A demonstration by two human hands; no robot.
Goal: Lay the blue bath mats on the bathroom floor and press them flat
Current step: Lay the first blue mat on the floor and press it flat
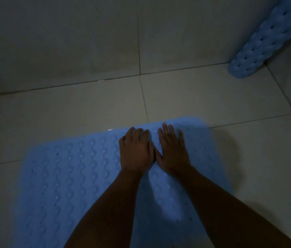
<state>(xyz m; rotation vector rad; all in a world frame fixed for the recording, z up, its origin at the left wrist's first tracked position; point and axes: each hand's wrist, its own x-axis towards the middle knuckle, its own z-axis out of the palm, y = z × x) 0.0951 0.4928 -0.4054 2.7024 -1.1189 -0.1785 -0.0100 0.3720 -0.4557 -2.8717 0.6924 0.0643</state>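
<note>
Both forearms reached down from the bottom of the view, nearest the camera, to a blue bath mat [73, 176] spread on the tiled floor [69, 113]. At its far edge the left hand [136, 153] and right hand [173, 151] lay palm-down side by side, thumbs almost touching, fingers stretched flat and gripping nothing — a pose that looked meant to push the rim onto the tile so it would stay down. This mat appeared soft and rubbery, with rounded corners, rows of raised domes catching small glints, and little drain holes between them. It seemed to lie flat over most of its area, though the dim light hid fine wrinkles. A second blue mat [266, 38] stood leaning in the far right corner against the wall [69, 33] — curled lengthwise, bumpy and perforated like the first, its lower end on the floor. It was not yet laid out.
</note>
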